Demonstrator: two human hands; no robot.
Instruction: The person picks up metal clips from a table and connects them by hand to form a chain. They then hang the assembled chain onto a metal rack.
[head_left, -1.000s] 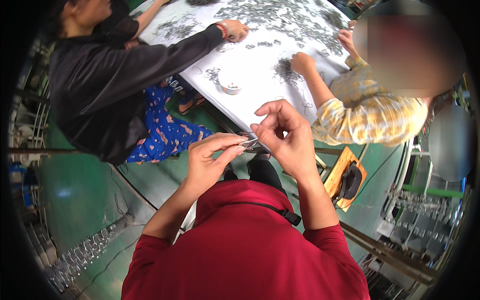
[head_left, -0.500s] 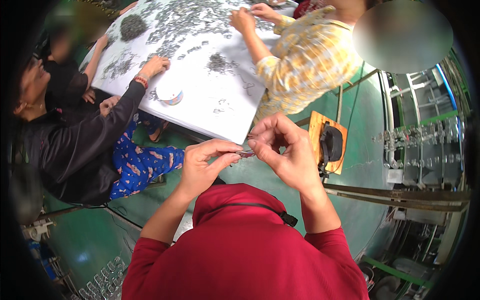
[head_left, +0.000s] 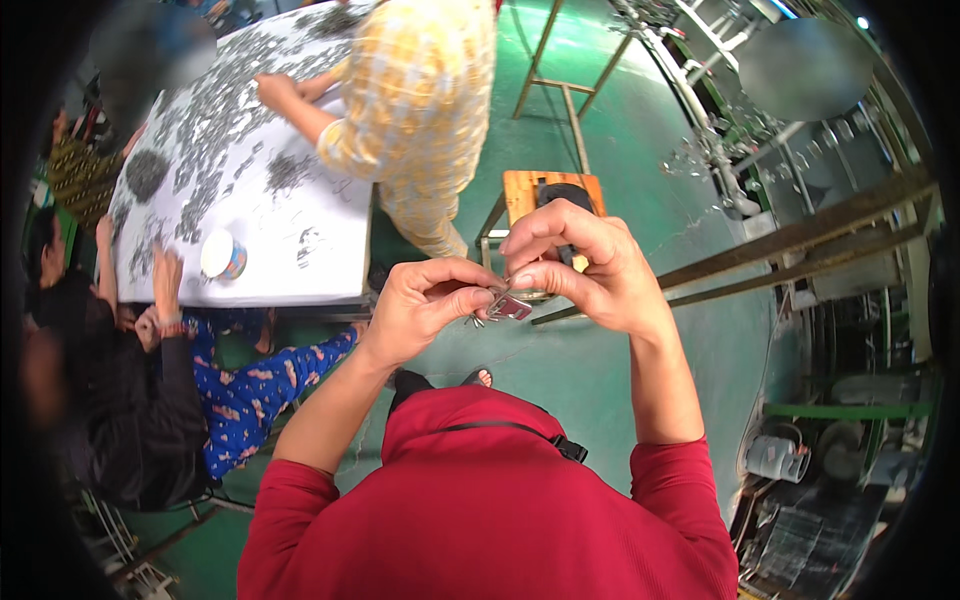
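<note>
Between both hands, in front of my chest, is a small shiny metal piece (head_left: 511, 307) shaped like a little frame, with a reddish reflection on it. Thin wire-like ends stick out beside it, too fine to make out. My left hand (head_left: 425, 302) is closed, thumb and forefinger pinching the piece's left end. My right hand (head_left: 595, 268) pinches its upper edge between thumb and fingertips, the other fingers curled above. Both hands are held in the air, clear of the table.
A white-covered table (head_left: 340, 235) at the left bears many small dark metal pieces (head_left: 215, 120) and a white tub (head_left: 222, 255). A person in a yellow checked shirt (head_left: 410, 90) stands beside it; others sit at the left. Ahead stands a wooden stool (head_left: 524, 190) with a black bag (head_left: 570, 194).
My view has turned to the right, so the table now lies further left. The metal piece has tilted and shows more of its face below my fingertips, still held by both hands.
</note>
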